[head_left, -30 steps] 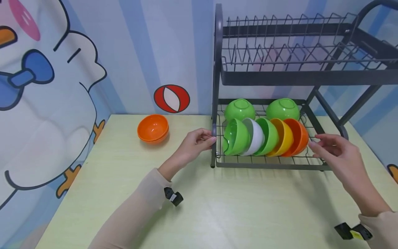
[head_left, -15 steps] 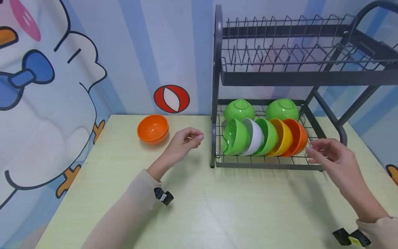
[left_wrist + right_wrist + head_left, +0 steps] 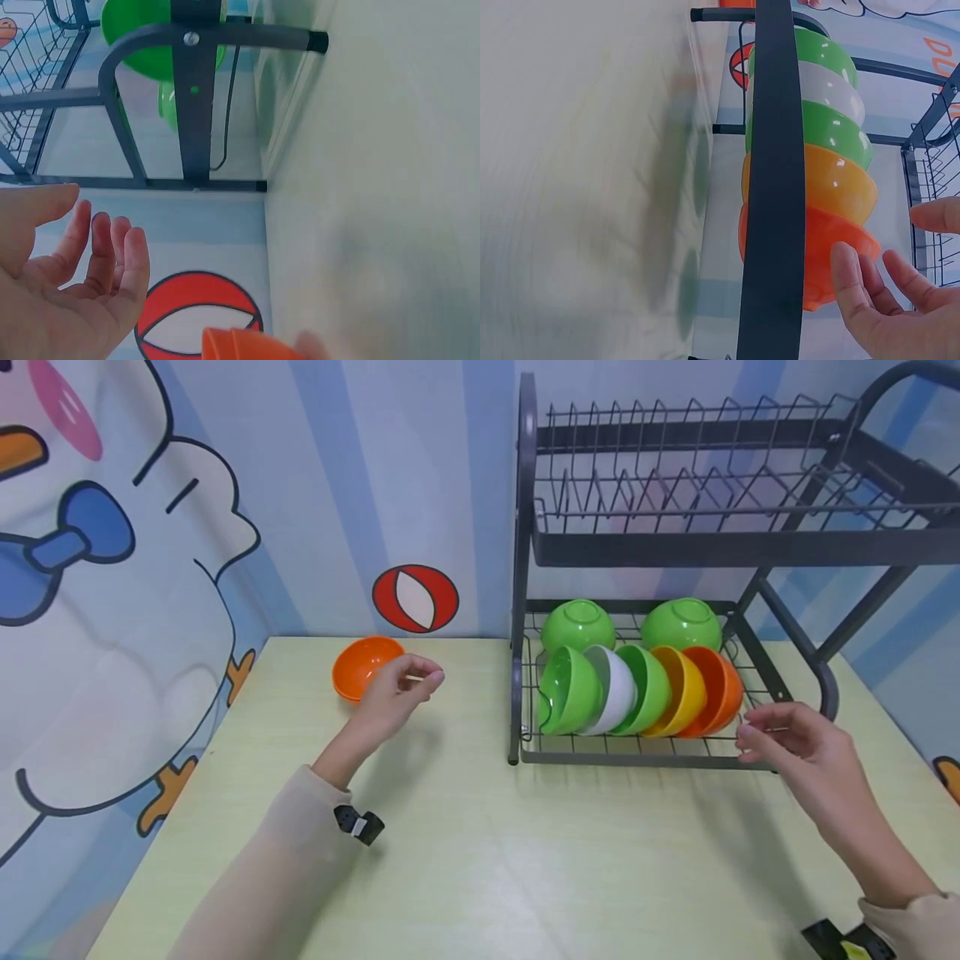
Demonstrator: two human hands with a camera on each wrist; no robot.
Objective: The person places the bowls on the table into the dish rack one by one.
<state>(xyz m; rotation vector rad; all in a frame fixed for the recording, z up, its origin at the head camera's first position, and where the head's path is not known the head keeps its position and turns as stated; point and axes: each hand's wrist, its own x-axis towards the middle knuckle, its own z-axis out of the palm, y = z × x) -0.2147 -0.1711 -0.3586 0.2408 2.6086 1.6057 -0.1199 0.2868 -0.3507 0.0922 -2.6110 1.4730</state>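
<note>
My left hand (image 3: 384,708) holds nothing, its fingers loosely bent. In the head view it overlaps the right side of the orange bowls (image 3: 352,667) stacked on the table; in the left wrist view their edge (image 3: 244,345) shows below the fingers. My right hand (image 3: 806,760) is empty too, fingers loosely curved beside the orange bowl (image 3: 722,689) in the dish rack (image 3: 720,550). That bowl ends a tilted row on the lower tier, after a green bowl (image 3: 581,693), a white bowl (image 3: 617,689), another green bowl (image 3: 651,689) and a yellow bowl (image 3: 686,693).
Behind the row, two green bowls (image 3: 579,622) lie upside down on the lower tier. The rack's upper wire tier (image 3: 675,497) overhangs them. A pale table (image 3: 480,860) meets a cartoon-printed wall (image 3: 315,527) at its back edge.
My left hand has left the rack's left post and moved left to the stacked orange bowls. My right hand has drawn slightly down, away from the orange bowl in the rack.
</note>
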